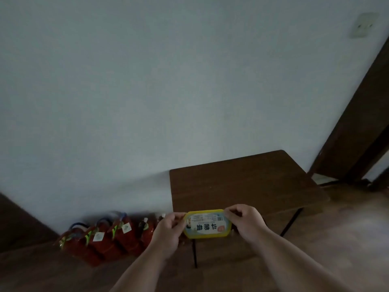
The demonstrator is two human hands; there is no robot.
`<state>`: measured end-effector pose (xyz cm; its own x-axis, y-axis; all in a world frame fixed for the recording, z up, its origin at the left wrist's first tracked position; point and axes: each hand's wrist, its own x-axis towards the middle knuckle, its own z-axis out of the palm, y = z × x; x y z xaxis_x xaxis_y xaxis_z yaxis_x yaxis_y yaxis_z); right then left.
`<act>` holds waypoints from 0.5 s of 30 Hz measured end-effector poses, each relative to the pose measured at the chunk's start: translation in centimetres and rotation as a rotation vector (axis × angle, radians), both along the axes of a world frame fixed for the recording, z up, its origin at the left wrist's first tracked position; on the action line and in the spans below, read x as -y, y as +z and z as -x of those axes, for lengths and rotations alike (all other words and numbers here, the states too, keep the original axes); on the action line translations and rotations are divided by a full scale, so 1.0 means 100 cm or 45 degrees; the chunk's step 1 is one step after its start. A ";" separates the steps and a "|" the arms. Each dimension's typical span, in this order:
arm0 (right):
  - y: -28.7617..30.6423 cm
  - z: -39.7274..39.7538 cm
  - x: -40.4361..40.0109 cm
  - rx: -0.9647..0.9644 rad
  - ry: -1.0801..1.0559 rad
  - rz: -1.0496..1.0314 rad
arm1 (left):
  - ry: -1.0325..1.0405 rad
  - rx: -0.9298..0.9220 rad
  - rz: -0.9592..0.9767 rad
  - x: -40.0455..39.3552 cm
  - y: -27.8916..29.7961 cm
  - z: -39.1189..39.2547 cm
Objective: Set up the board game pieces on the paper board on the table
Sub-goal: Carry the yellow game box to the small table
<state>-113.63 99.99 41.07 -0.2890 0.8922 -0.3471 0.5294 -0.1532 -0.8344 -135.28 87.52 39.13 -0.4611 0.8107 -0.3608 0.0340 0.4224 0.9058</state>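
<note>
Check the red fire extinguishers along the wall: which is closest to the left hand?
The rightmost red extinguisher, right beside the left hand; the others sit farther left.

Yellow-rimmed game box [207, 224] — label upside down — above table edge [242, 186]

A box [207, 224] sits between the fingers [177, 218] of both hands, before the worktop [242, 186]; bags [105, 241] lie left.
</note>
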 end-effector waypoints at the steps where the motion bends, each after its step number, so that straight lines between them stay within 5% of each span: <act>1: 0.000 0.003 -0.012 0.013 -0.003 0.002 | -0.021 -0.012 0.010 -0.015 -0.001 0.006; 15: -0.043 0.046 -0.154 0.113 -0.200 0.087 | -0.277 0.144 0.087 -0.200 -0.046 0.066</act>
<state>-118.27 115.35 36.80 -0.1139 0.8972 -0.4267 0.5656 -0.2945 -0.7703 -141.93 107.57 34.48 -0.2320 0.8583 -0.4578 0.0311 0.4769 0.8784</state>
